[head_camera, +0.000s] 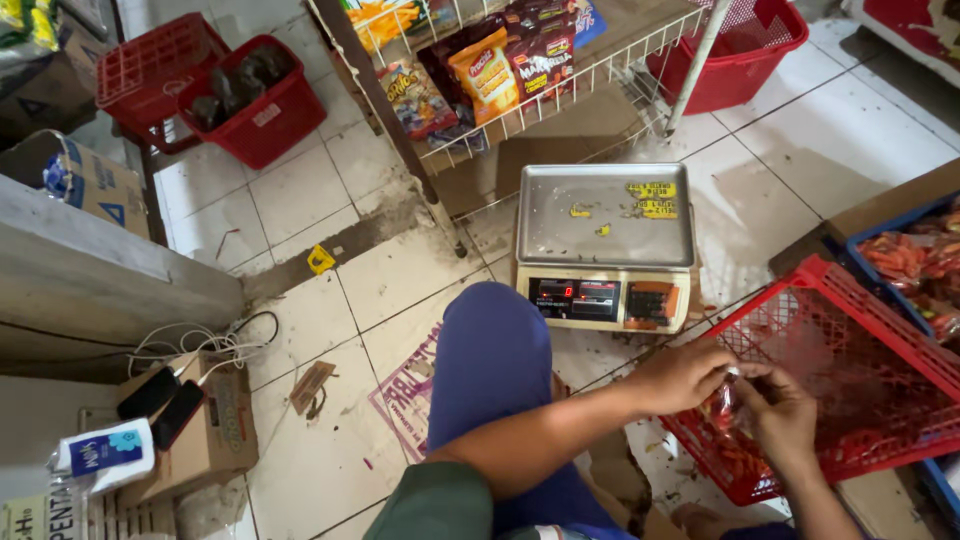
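Even, fairly bright daylight fills the scene, strongest on the white floor tiles (800, 130) at the far right, which look slightly washed out. The weighing scale's steel pan (600, 215) shows a dull sheen. Soft shadows lie beneath the wire rack (560, 90). Wide-angle distortion bends the edges; focus is sharp throughout.

Small clear bag (722, 405) mostly hidden between hands; red basket (850, 330) cut off right.

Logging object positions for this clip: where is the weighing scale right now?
In the head view, the weighing scale sits on the tiled floor at centre, in front of the snack rack, just beyond the person's knee and left of the red basket.
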